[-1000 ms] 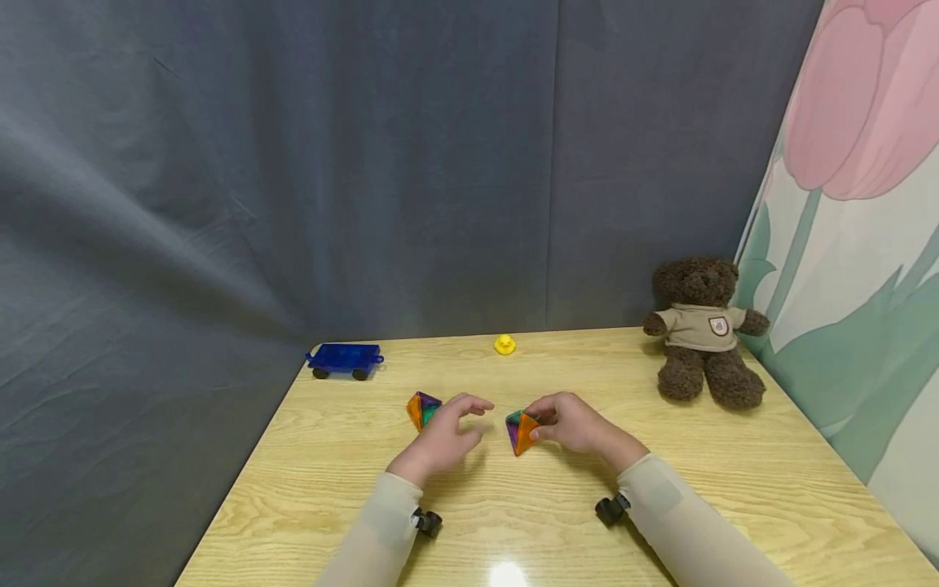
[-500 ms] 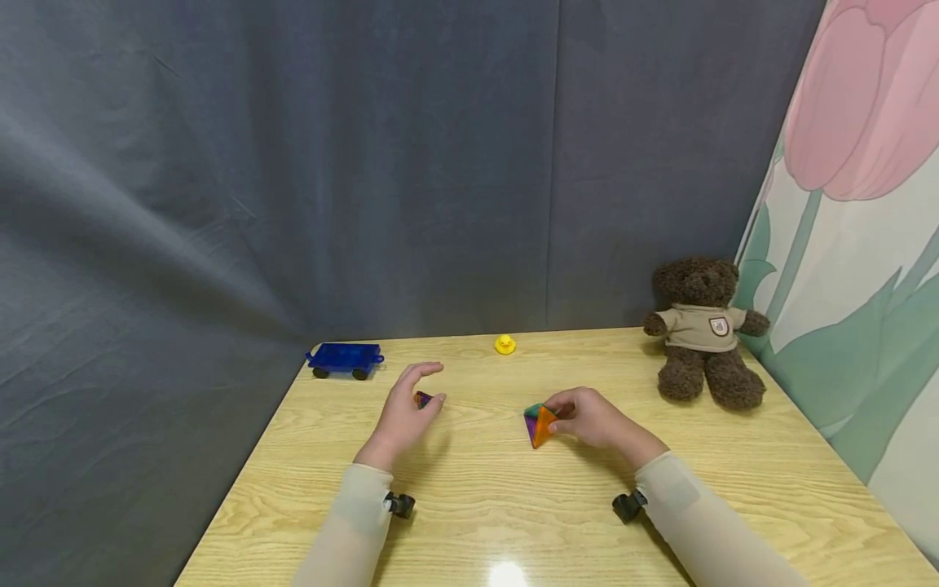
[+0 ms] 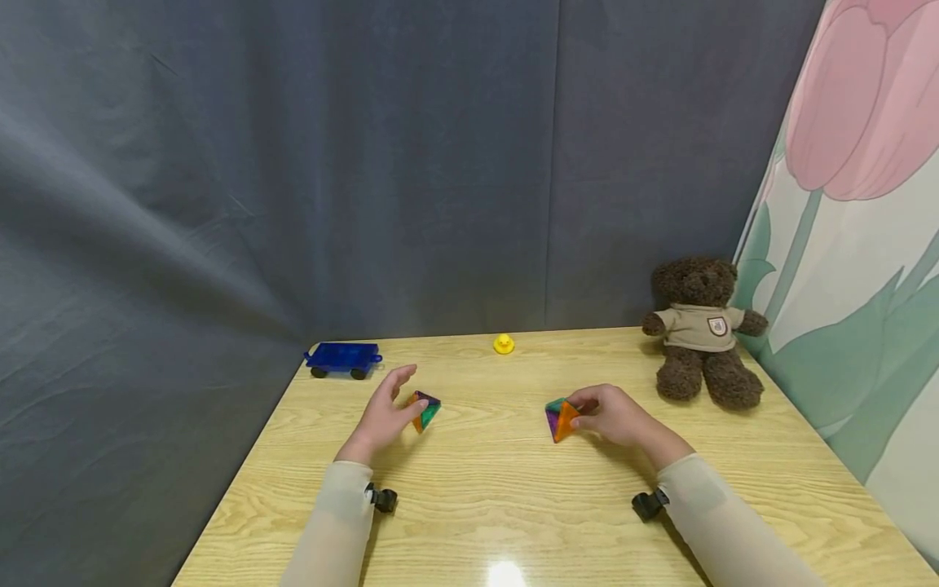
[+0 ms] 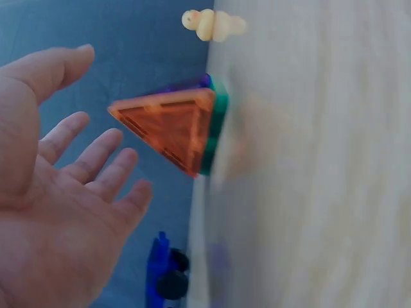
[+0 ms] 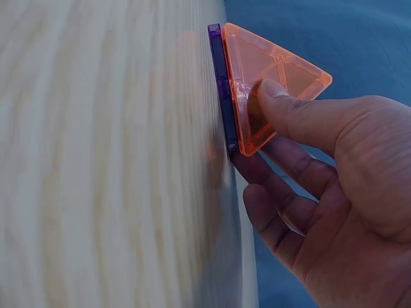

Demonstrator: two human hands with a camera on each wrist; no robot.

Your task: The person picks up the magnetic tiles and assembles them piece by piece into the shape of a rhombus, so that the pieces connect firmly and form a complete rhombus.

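Observation:
Two small pyramids of translucent magnetic tiles stand apart on the wooden table (image 3: 484, 481). The left pyramid (image 3: 429, 415), with orange, purple and green sides, has my left hand (image 3: 379, 417) beside it. In the left wrist view that hand's fingers are spread and relaxed, with a gap between them and the orange face (image 4: 170, 128). The right pyramid (image 3: 564, 422) is pinched by my right hand (image 3: 619, 417). My right thumb presses its orange face (image 5: 289, 61) in the right wrist view, and a purple tile (image 5: 221, 86) lies against the tabletop. Other fingers are partly hidden behind it.
A blue wheeled toy wagon (image 3: 342, 357) stands at the back left corner. Near the back edge sits a yellow rubber duck (image 3: 504, 344). A brown teddy bear (image 3: 703, 334) sits at the back right, and a dark curtain (image 3: 440, 179) hangs behind the table.
My right hand has slid its pyramid to the right. My left hand has moved left, passing in front of the other pyramid to its left side; that pyramid has stayed put.

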